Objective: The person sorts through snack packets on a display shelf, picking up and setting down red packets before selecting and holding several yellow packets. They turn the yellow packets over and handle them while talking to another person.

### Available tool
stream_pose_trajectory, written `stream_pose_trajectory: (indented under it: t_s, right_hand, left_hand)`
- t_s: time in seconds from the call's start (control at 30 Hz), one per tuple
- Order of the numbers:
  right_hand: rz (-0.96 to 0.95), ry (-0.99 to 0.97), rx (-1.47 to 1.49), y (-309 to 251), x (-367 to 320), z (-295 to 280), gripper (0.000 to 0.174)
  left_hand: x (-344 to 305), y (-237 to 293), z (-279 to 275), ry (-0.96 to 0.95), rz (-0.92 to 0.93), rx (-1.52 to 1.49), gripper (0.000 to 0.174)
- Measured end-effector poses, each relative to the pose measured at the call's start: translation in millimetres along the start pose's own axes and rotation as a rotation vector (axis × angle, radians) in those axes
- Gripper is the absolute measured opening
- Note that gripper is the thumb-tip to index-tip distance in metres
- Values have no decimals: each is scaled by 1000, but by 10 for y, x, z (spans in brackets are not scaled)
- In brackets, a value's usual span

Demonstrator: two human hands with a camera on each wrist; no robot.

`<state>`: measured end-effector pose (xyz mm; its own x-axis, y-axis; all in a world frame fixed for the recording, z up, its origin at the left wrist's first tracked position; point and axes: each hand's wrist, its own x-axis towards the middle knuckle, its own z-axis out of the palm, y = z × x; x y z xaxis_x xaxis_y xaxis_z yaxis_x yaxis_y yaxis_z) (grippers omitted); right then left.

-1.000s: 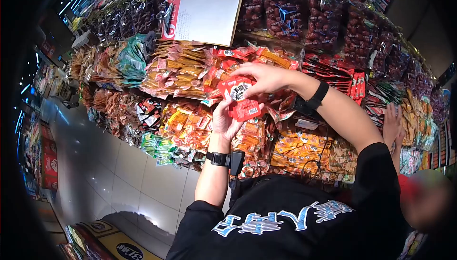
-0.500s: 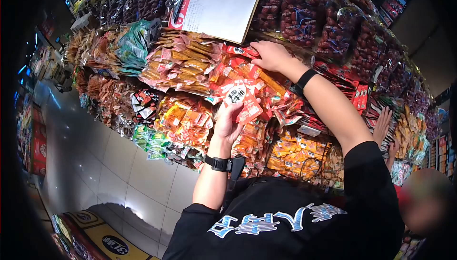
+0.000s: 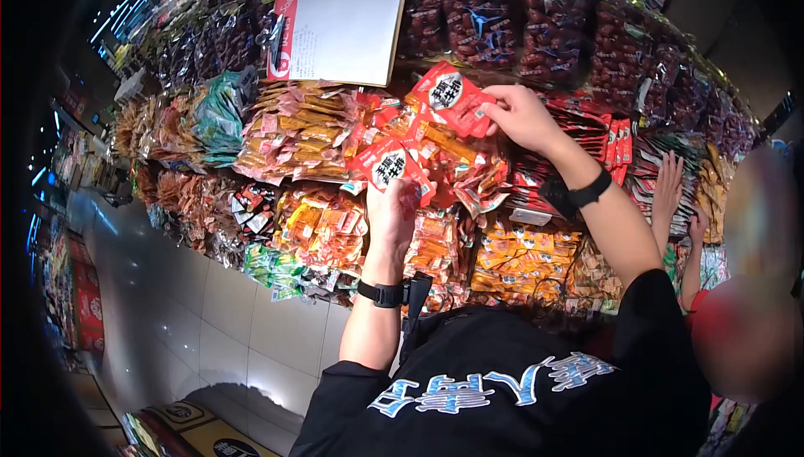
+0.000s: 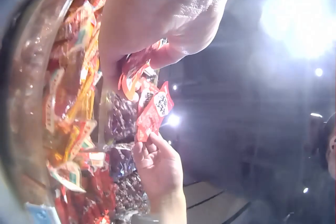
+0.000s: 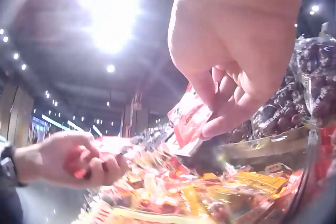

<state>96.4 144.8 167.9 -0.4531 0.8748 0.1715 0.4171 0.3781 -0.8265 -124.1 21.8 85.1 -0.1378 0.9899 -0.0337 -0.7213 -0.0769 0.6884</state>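
pinching a packet [image 3: 452, 99] by one end, right hand [image 3: 528, 120]; left hand [image 3: 390, 218] closed round another packet [image 3: 386, 166]. probably light, slick, bendy; best taken by the edge.

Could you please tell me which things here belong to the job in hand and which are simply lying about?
Likely part of the job:
Red packet, held by the left hand
Another red packet, held by the right hand

Seemingly just lying about:
White pad with a red edge
Teal packets
Green packets
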Motion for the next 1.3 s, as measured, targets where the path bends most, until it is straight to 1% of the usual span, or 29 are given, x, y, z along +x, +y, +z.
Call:
stream_pose_trajectory:
  t_s: [0.03,0.07,0.13,0.2,0.27,0.3,0.33,0.4,0.43,0.47,0.53,0.57,0.6,0.67,0.7,0.73,0.8,0.83,0.9,0.93,0.97,1.03,1.07,1.1,1.17,1.2,1.23,1.27,1.3]
  right_hand:
    - [35,-45,296,-44,-159,0,27]
    - [42,-78,403,-133,-344,-12,28]
    - [52,-65,523,-107,-639,14,30]
    - [18,-17,701,-46,-890,58,28]
    - [32,46,737,58,-1128,62,20]
    - [5,73,747,163,-1234,83,19]
    - [-23,96,756,235,-1327,105,18]
    - [-12,198,709,369,-1529,163,23]
    - [1,250,652,488,-1616,182,24]
    - [16,298,593,590,-1698,196,27]
    - [-39,491,423,707,-1826,252,33]
    - [-65,583,334,751,-1884,270,36]
    - [-21,575,365,782,-1944,257,38]
    - [65,557,425,844,-2067,207,44]
    - [52,594,379,860,-2096,198,44]
    - [97,608,421,877,-2128,175,43]
    - [185,631,506,887,-2179,110,40]
    - [155,635,596,872,-2181,52,35]
    - [209,556,758,839,-2225,-69,33]
    - [238,514,840,838,-2251,-106,32]
    - [267,488,761,844,-2265,-121,29]
    - [244,551,662,956,-2244,-61,27]
    - [231,580,612,995,-2231,-34,27]
    - [266,612,595,966,-2227,-44,28]
    - [270,680,453,1049,-2230,-34,30]
    - [272,712,380,1119,-2232,-31,31]
    - [248,759,424,1179,-2225,-29,32]
    - [279,799,424,1224,-2265,-52,29]
    - [303,888,349,1239,-2295,-109,26]
  left_hand:
    - [20,-62,31,8,0,26,40]
    - [42,-124,63,17,-1,51,35]
    - [-43,-164,400,9,28,23,33]
    - [-68,-274,509,-3,51,74,34]
    - [-121,-368,656,-54,60,132,33]
    - [-144,-440,674,-7,48,211,36]
    - [-143,-558,705,-52,43,170,38]
    - [-192,-752,715,-83,-29,238,39]
    - [-195,-878,812,-101,101,281,35]
    - [-292,-932,899,-84,31,308,36]
    - [-304,-1130,942,-102,46,471,38]
    - [-335,-1234,1000,-106,46,429,40]
    - [-319,-1330,994,-146,101,522,41]
    - [-293,-1485,1032,-235,136,574,42]
    - [-276,-1557,1037,-251,150,637,43]
    - [-235,-1659,1026,-269,174,620,42]
    - [-229,-1727,1050,-285,44,531,39]
    - [-222,-1711,1077,-289,-58,468,38]
    - [-208,-1651,1131,-294,-263,343,36]
    - [-190,-1678,1122,-325,-267,344,34]
    - [-164,-1718,1101,-354,-272,347,33]
    - [-168,-1712,1150,-396,-291,304,33]
    - [-167,-1721,1150,-384,-300,296,33]
    - [-163,-1726,1158,-373,-307,288,33]
    - [-191,-1703,1193,-313,-352,266,30]
    - [-170,-1735,1165,-293,-344,258,29]
    - [-136,-1793,1110,-272,-336,249,28]
    - [-108,-1851,1059,-251,-328,240,27]
    - [-82,-1897,1027,-230,-313,245,25]
